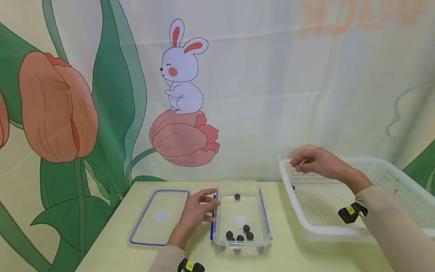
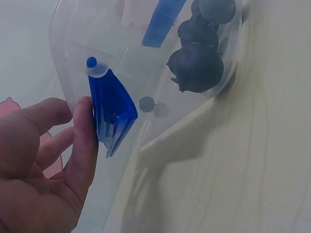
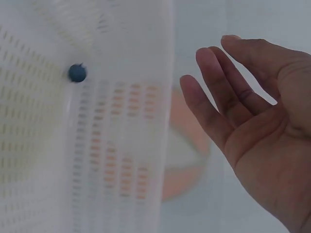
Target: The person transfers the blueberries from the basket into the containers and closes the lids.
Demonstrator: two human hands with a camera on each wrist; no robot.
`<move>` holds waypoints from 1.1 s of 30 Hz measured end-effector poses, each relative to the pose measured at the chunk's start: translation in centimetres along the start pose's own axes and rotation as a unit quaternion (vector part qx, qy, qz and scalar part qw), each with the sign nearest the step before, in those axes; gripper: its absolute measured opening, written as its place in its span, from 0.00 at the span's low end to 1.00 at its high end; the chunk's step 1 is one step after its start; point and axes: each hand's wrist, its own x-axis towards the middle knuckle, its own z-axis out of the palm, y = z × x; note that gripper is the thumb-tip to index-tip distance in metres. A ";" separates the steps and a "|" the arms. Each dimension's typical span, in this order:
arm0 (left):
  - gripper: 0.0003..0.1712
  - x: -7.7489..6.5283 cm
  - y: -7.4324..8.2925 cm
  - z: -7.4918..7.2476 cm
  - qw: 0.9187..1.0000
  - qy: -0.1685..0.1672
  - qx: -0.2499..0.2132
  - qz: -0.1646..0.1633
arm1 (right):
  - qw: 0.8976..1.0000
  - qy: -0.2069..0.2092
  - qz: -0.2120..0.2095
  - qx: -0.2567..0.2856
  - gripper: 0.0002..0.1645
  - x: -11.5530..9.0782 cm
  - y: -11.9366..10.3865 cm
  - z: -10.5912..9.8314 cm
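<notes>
My left hand [image 1: 198, 209] is at the left side of a clear plastic food box [image 1: 259, 223] with blue latches. In the left wrist view its fingertips lie at the box wall by a hanging blue latch [image 2: 112, 111], fingers loosely bent. Inside the box, several blueberries [image 1: 246, 228] gather mostly at the near end, with one blueberry [image 1: 237, 196] at the far end. My right hand [image 1: 319, 162] hovers over the left rim of a white perforated basket [image 1: 326, 230]. Its fingers are loosely bent with nothing between them. One blueberry [image 3: 77, 73] sits inside the basket against its side.
A clear lid [image 1: 146, 226] with a blue seal lies on the table [image 1: 108, 245] left of the box. Behind the table hangs a curtain [image 1: 251, 113] printed with tulips and a rabbit. The basket stands at the right.
</notes>
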 end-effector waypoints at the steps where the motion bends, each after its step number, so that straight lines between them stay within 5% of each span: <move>1: 0.28 0.0 0.0 0.0 1.000 0.001 0.001 0.000 | 1.000 -0.001 0.008 0.003 0.10 0.1 0.6 0.0; 18: 0.28 -0.2 0.0 0.0 1.000 0.005 0.002 0.004 | 0.995 -0.090 0.050 -0.006 0.18 1.1 7.0 1.9; 33: 0.28 0.0 0.0 0.0 1.000 0.003 0.000 -0.001 | 0.986 -0.148 0.064 -0.028 0.22 1.3 7.7 3.1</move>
